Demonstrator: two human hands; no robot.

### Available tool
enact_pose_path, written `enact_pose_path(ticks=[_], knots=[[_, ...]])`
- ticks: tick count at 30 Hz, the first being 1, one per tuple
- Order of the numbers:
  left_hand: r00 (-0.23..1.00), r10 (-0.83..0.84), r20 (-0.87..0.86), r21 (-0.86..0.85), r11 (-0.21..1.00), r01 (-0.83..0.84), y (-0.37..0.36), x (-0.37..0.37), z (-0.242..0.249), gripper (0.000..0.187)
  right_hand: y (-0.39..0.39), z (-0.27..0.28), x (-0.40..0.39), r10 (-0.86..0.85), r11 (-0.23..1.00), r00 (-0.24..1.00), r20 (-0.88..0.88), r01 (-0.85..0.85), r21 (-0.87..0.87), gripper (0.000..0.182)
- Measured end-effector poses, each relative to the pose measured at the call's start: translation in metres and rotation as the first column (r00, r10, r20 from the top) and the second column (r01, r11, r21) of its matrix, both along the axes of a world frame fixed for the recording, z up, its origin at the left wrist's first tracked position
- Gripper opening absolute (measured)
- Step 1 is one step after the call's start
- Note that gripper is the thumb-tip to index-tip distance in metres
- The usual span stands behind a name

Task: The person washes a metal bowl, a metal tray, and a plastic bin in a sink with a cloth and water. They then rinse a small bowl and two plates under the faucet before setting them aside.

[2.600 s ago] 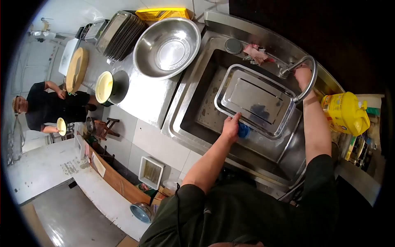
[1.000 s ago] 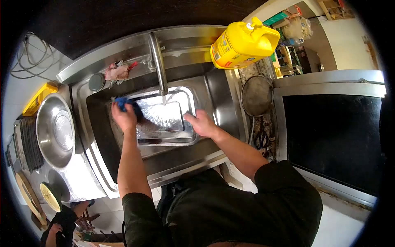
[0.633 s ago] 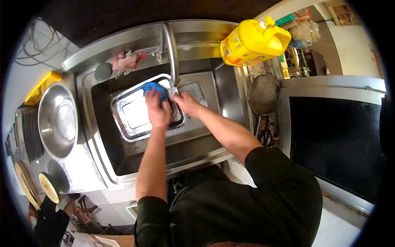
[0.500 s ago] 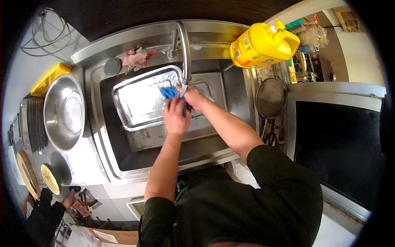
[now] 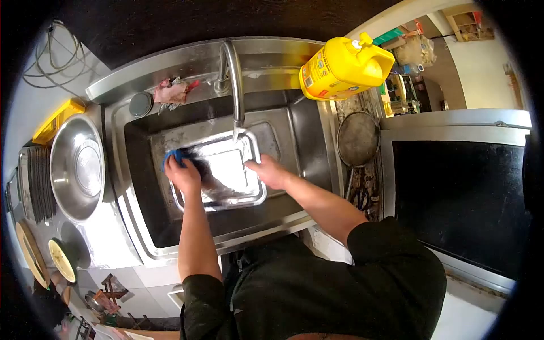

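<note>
Head view: at centre left, a blue cloth (image 5: 173,158) is grasped in the bunched fingers of the left hand (image 5: 185,175) and is held to the left end of a metal tray (image 5: 229,170). The tray is held inside the sink (image 5: 313,139), below the tap (image 5: 234,85); whether the sink floor is touched by it cannot be told. Its right rim is gripped by the right hand (image 5: 268,171), thumb laid inside, the other fingers largely hidden. Wiping appears to be in hand. It would be done best with the cloth kept flat and pressed into corners and grooves, in overlapping strokes, while the far rim is held firm, since wet metal may slip.

Of the containers, a stack of trays (image 5: 37,184) is seen at far left. Below it, a yellow bowl (image 5: 61,260) is set, its contents not made out. Beside the stack, bright reflections are shown in a basin (image 5: 76,167), and a yellow crate (image 5: 59,121) is placed above. At upper right, a jug (image 5: 345,69) is stood by the sink; its contents are hidden by its opaque wall.
</note>
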State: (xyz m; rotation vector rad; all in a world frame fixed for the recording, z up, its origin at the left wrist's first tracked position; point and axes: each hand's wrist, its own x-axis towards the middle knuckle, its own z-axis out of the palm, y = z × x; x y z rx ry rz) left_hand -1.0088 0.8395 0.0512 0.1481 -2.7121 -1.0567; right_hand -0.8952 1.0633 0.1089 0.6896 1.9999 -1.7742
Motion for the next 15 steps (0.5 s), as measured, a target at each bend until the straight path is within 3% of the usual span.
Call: enact_pose_path(ticks=[1,2,3,5,6,7,9,11,13,14,15], knots=[[1.000,-0.013,-0.021,0.026,1.000,0.013,0.009,-0.006,0.005,0.038,-0.007,-0.017,0.004,-0.015,0.997,1.000,-0.005,0.015,0.072,0.045],[0.990,-0.135,-0.032,0.047,0.990,0.136,0.017,-0.010,0.010,0.037,-0.014,-0.034,0.009,-0.030,0.989,1.000,-0.008,0.031,0.144,0.051],[0.967,-0.252,-0.047,0.062,0.965,0.254,0.025,-0.011,0.016,0.036,-0.020,-0.006,-0.002,-0.070,0.993,0.991,0.118,0.059,0.099,0.052],[0.901,-0.433,-0.032,0.078,0.897,0.434,0.045,-0.001,0.044,0.034,-0.029,-0.007,-0.018,-0.129,0.991,0.991,-0.040,0.128,-0.037,0.052],[0.884,-0.468,0.001,0.088,0.880,0.466,0.054,0.007,0.055,0.033,-0.024,-0.023,-0.028,-0.057,0.993,0.998,-0.035,0.053,-0.107,0.034],[0.865,-0.501,0.032,0.097,0.863,0.496,0.060,0.014,0.064,0.032,-0.022,-0.033,-0.040,-0.103,0.977,0.984,0.146,0.127,-0.171,0.036],[0.841,-0.526,0.129,0.209,0.843,0.495,0.060,0.028,0.077,0.037,-0.019,-0.015,-0.065,-0.221,0.965,0.972,0.073,0.229,-0.128,0.035],[0.726,-0.685,0.055,0.225,0.717,0.660,0.047,0.041,0.116,0.041,-0.006,-0.018,-0.087,-0.219,0.956,0.973,0.069,0.228,-0.183,0.033],[0.613,-0.787,0.061,-0.063,0.610,0.790,0.039,0.047,0.139,0.047,-0.015,0.050,-0.102,-0.178,0.958,0.967,0.181,0.213,-0.194,0.023],[0.598,-0.797,0.086,-0.137,0.585,0.799,0.037,0.047,0.143,0.046,-0.009,0.035,-0.108,-0.079,0.950,0.983,0.168,0.125,-0.285,0.016],[0.564,-0.815,0.135,-0.241,0.525,0.816,0.036,0.044,0.142,0.042,-0.012,0.036,-0.112,-0.068,0.964,0.988,0.139,0.100,-0.245,0.017]])
